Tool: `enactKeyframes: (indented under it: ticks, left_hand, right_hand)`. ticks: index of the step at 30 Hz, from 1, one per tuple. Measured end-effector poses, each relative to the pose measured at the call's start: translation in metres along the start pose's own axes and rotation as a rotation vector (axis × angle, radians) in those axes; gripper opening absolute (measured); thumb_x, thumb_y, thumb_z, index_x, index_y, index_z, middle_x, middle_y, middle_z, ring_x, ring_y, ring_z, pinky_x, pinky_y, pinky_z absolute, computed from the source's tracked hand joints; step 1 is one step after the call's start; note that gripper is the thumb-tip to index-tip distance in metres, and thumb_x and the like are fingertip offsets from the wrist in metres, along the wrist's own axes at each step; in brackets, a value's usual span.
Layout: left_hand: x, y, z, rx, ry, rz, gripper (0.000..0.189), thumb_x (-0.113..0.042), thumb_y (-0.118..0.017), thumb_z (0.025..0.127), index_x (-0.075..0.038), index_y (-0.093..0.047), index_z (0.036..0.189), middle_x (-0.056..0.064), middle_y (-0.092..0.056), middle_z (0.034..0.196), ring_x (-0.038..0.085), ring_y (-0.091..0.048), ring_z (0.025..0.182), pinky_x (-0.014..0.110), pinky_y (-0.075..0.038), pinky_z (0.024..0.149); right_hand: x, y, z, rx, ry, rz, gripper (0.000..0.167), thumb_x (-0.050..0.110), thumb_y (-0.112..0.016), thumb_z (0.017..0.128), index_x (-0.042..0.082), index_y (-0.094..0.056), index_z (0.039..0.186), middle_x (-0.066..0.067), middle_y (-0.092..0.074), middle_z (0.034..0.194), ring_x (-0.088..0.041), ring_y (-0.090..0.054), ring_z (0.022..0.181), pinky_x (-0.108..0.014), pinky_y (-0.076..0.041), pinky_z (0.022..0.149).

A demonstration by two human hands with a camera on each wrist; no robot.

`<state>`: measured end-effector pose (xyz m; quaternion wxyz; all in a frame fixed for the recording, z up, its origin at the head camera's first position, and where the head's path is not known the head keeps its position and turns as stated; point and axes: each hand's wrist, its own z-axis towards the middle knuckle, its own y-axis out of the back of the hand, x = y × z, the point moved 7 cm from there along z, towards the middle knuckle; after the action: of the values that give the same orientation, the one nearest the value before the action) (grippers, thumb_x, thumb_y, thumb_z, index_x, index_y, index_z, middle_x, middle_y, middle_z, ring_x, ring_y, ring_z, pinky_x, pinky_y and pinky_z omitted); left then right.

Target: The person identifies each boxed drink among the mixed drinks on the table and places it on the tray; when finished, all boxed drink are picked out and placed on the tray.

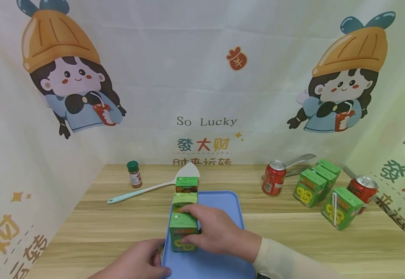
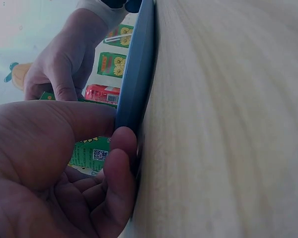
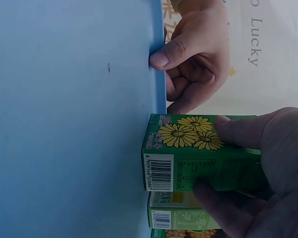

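Note:
My right hand [image 1: 220, 232] grips a green drink carton [image 3: 188, 134] printed with yellow flowers, thumb on its flowered face. That carton stands upright along the left side of a blue tray [image 1: 220, 265]. Right behind it stand a lighter green carton [image 1: 185, 198] and another green carton [image 1: 187, 183], in one row. In the right wrist view the held carton's base is at the tray's surface; I cannot tell whether they touch. My left hand [image 1: 137, 257] pinches the tray's left rim, thumb on the inside, fingers outside, as the left wrist view [image 2: 135, 74] shows.
At the right stand two red cans [image 1: 274, 179] [image 1: 363, 190] and several green cartons [image 1: 308, 190], one with a straw [image 1: 334, 209]. Metal utensils [image 1: 298, 159] lie behind them. A spatula [image 1: 153, 188] and a green-capped spice jar [image 1: 134, 176] are at the back left. Printed cloth walls surround the table.

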<state>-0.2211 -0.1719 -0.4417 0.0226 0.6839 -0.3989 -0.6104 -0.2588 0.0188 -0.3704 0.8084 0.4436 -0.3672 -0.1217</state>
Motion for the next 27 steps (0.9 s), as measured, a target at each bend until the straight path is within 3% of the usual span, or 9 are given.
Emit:
enactKeyframes:
  ticks: [4,12,17,27]
  left_hand:
    - [0.000,0.000,0.000,0.003,-0.013,-0.010,0.051,-0.016,-0.089,0.095,-0.005,-0.067,0.139,0.005,-0.065,0.077,0.019,-0.059,0.067,0.027,-0.041,0.057]
    - [0.000,0.000,0.001,-0.014,-0.031,0.004,0.059,-0.014,-0.089,0.093,-0.004,-0.065,0.145,0.004,-0.066,0.076,0.018,-0.059,0.066,0.026,-0.041,0.056]
    - [0.001,0.001,0.002,-0.033,-0.021,0.023,0.055,-0.015,-0.090,0.092,-0.005,-0.067,0.140,0.004,-0.065,0.076,0.019,-0.059,0.067,0.027,-0.041,0.056]
    - [0.000,0.000,0.003,-0.048,-0.009,0.045,0.037,-0.016,-0.091,0.091,-0.008,-0.069,0.120,0.003,-0.065,0.075,0.019,-0.059,0.067,0.027,-0.042,0.057]
  right_hand:
    - [-0.001,0.002,-0.002,0.017,-0.003,-0.003,0.064,0.030,-0.096,0.091,0.015,-0.065,0.145,0.002,-0.074,0.134,-0.009,-0.069,0.117,-0.034,-0.058,0.098]
    - [-0.007,0.018,-0.015,0.034,-0.001,0.061,0.067,0.029,-0.093,0.095,0.011,-0.060,0.151,0.001,-0.071,0.140,-0.013,-0.072,0.115,-0.024,-0.059,0.084]
    - [-0.012,0.031,-0.026,0.003,0.018,-0.009,0.068,0.035,-0.091,0.096,0.012,-0.060,0.152,0.001,-0.072,0.139,-0.020,-0.073,0.116,-0.027,-0.060,0.086]
    - [-0.033,0.064,-0.047,-0.086,-0.015,-0.067,0.063,0.033,-0.092,0.096,0.012,-0.062,0.147,-0.002,-0.074,0.135,-0.018,-0.074,0.113,-0.037,-0.063,0.091]
